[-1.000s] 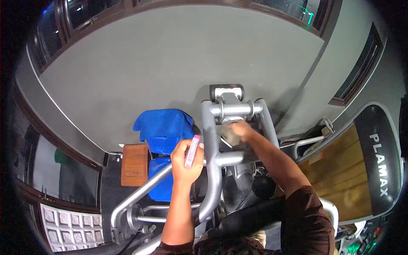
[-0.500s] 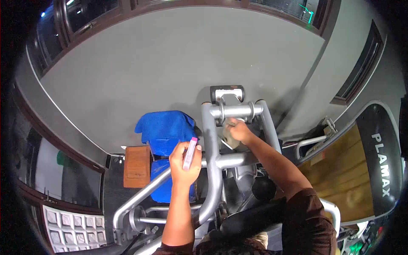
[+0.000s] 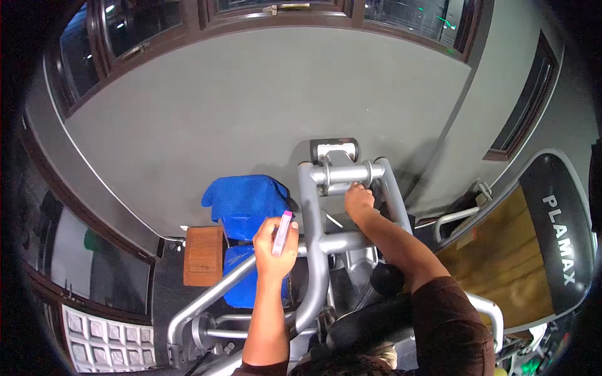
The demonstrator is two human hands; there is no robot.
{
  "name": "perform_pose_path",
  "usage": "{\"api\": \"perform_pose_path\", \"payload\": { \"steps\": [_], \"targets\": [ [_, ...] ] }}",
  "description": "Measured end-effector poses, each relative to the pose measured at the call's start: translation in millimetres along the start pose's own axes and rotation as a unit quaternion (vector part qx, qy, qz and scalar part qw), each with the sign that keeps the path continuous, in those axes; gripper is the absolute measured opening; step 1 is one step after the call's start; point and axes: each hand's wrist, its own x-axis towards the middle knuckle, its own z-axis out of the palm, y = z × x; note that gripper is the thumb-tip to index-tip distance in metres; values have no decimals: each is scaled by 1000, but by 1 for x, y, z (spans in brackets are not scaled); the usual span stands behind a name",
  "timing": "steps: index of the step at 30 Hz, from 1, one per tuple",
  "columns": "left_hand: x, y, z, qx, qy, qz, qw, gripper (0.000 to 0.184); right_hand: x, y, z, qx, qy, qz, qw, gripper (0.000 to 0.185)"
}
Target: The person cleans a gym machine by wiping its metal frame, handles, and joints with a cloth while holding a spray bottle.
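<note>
My left hand (image 3: pixel 276 247) is closed around a slim, pale small bottle (image 3: pixel 282 235) with a pink top, held upright left of the machine frame. Silver tubes make up this gym machine frame (image 3: pixel 311 219). My right hand (image 3: pixel 359 200) is curled against the underside of its upper crossbar (image 3: pixel 348 174), between the two uprights. A light cloth showed in that hand a moment ago; the hand and bar now hide it. Behind the crossbar is a black-ended roller pad (image 3: pixel 334 149).
A blue towel (image 3: pixel 244 197) covers a seat at the left, beside a brown wooden box (image 3: pixel 203 255). A large panel marked PLAMAX (image 3: pixel 558 207) stands at the right. Behind the machine rises a grey wall (image 3: pixel 251 100) with windows above. A black round knob (image 3: pixel 387 279) sits near my right forearm.
My right hand has moved slightly up against the crossbar, and the cloth hanging below it has gone out of sight. The left hand keeps its grip. The view has tilted up a little.
</note>
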Motion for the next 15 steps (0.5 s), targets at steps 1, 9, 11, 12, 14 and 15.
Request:
{"api": "perform_pose_path", "payload": {
  "steps": [1, 9, 11, 12, 14, 15],
  "targets": [
    [0, 1, -1, -5, -2, -11, 1000, 14, 0, 1, 0, 20, 1, -34, 999, 40],
    [1, -7, 5, -18, 5, 22, 1000, 12, 17, 17, 14, 206, 6, -224, 953, 29],
    [1, -3, 3, -16, -6, -2, 1000, 14, 10, 13, 11, 202, 0, -245, 948, 29],
    [1, -1, 3, -15, -10, -14, 1000, 14, -10, -1, -12, 188, -14, -241, 952, 29],
    [1, 2, 3, -13, -7, -9, 1000, 14, -14, -6, -12, 143, -7, -252, 957, 37],
    [2, 3, 2, -11, -6, -5, 1000, 14, -13, -1, -8, 118, 20, -271, 955, 38]
  ]
}}
